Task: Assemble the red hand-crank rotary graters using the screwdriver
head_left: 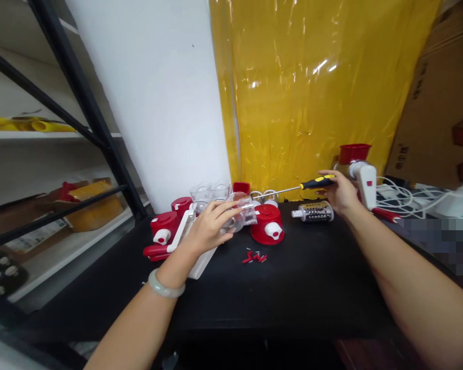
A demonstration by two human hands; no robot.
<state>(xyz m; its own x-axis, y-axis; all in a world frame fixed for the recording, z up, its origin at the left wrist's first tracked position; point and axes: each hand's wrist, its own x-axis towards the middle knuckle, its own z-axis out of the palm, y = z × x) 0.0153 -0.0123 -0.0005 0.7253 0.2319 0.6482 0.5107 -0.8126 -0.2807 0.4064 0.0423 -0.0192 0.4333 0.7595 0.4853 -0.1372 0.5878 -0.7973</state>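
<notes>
Head view: I observed one screwdriver (318,182) above the black table (293,293), its shaft pointing left and slightly downward, its long axis running from the right hand (341,192) to a clear plastic part (237,221). The right hand was curled around the butt of the handle. The left hand (210,226) gripped the clear plastic part with bent fingers, hiding some of it — contact with the screwdriver tip could not be determined. Counted: three red bases (264,221), one perforated drum (317,211) lying on its side. The small red pieces (254,258) were too small to count reliably. One red base stood close by the clear part's right end. A red-topped device (366,180) and white cables (397,198) occupied the right — yellow wrapping (312,103) behind.
</notes>
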